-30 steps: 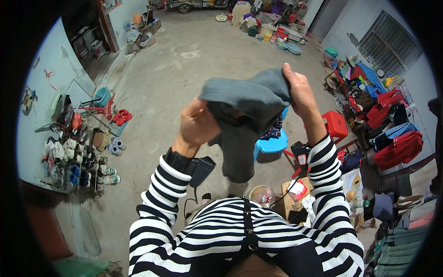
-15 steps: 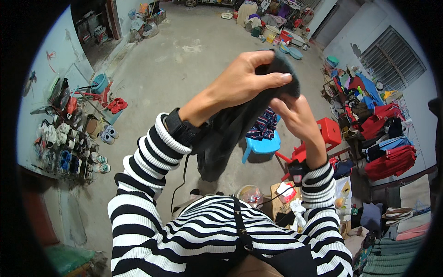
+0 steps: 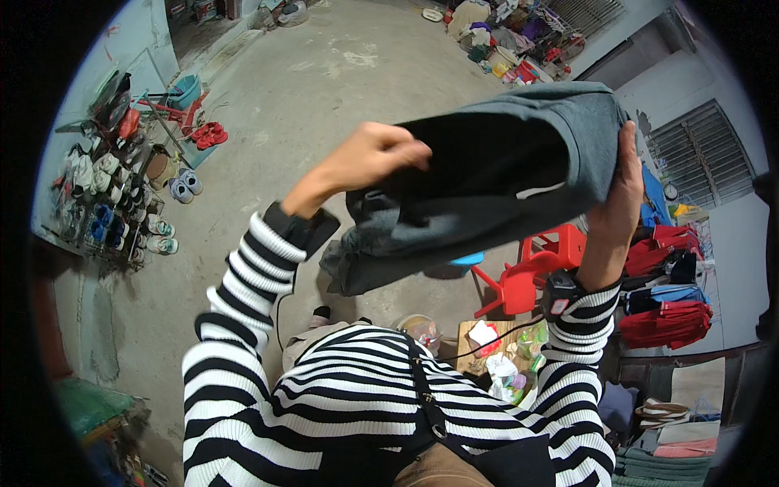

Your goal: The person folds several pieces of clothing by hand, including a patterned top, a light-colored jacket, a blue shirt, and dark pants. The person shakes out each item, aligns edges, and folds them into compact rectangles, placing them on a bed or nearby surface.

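Note:
Stretched between my hands in mid-air is a dark grey cloth garment (image 3: 487,231). Its wide opening faces up and shows a black inside with a small pale strip near the right end. At the left end of the opening, my left hand (image 3: 381,154) is closed, its fingers curled at the cloth edge and slightly blurred. My right hand (image 3: 621,195) grips the right end, thumb outside; the cloth hides most of its fingers. The garment's bunched lower part (image 3: 349,264) hangs toward the left, below my left hand. Its exact kind cannot be made out.
Red plastic chairs (image 3: 519,284) and a blue stool (image 3: 469,259), mostly covered by the garment, stand beyond. A small wooden table (image 3: 475,331) holds packets and bags. Shoes (image 3: 114,219) fill a rack at left; clothes (image 3: 665,325) hang at right.
The garment has swung from hanging folded to spread out sideways with its opening visible. My right hand has moved right; my left hand has shifted left and down, so the hands are farther apart.

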`<state>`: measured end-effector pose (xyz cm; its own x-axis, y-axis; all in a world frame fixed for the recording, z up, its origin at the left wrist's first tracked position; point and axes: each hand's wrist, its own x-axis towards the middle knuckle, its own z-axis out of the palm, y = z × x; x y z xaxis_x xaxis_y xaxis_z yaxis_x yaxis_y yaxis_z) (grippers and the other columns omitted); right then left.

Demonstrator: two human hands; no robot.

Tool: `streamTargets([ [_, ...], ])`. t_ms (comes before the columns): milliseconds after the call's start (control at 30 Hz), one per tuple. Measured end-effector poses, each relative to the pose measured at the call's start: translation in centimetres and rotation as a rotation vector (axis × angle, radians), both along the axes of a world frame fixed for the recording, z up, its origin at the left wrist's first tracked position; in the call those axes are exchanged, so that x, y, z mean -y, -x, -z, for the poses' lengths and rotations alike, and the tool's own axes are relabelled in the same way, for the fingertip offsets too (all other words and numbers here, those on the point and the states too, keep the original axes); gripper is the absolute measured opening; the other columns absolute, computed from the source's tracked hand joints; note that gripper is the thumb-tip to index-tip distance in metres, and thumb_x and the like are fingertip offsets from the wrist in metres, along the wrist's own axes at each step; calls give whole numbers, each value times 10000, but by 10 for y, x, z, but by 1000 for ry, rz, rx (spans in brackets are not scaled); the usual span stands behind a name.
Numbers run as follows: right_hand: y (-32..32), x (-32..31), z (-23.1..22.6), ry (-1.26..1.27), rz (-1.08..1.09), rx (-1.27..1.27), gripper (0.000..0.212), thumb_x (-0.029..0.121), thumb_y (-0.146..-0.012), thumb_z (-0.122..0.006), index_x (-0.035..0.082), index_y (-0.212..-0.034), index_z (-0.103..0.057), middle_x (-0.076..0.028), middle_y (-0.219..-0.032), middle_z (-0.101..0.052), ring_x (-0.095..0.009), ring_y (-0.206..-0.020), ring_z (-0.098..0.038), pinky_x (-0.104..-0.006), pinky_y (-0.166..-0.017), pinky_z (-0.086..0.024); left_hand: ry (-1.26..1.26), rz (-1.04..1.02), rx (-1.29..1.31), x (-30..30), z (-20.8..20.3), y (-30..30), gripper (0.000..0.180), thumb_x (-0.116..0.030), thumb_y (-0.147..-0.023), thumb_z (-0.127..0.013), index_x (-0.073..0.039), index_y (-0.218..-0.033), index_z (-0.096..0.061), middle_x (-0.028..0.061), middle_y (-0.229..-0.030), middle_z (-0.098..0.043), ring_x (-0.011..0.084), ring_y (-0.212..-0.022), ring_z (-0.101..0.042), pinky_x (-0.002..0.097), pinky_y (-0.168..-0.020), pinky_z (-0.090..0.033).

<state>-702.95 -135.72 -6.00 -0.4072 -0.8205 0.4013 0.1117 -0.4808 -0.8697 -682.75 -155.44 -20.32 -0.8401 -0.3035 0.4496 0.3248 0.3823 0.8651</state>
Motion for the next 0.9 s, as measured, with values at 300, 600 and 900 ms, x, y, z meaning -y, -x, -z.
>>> streamTargets([
  [300, -26, 18, -9, -25, -16, 18, 402, 297, -984, -391, -23, -1189, -522, -170, -1029, -638, -200, -723, -680, -273, -523, -588, -812, -69, 365, -6, 124, -44, 199, -211, -890, -590, -87, -1046, -596, 33, -927, -644, 131, -890, -612, 317, -755, -527],
  [600, -14, 21, -14, -19, 86, 109, 403, 284, -992, -364, -26, -1201, -517, -156, -1032, -646, -214, -841, -674, -296, -669, -587, -1233, 503, 11, -40, 88, -24, 352, -265, -944, -487, -42, -1216, -483, 89, -1136, -582, 174, -983, -597, 363, -800, -529],
  [900, 21, 5, -9, -23, 16, 7, 407, 306, -991, -372, -17, -1185, -524, -145, -1088, -626, -220, -941, -640, -328, -807, -532, -181, -163, 272, -52, 76, -12, 216, -8, -698, -631, -45, -902, -569, 5, -728, -516, 104, -730, -517, 288, -633, -452],
])
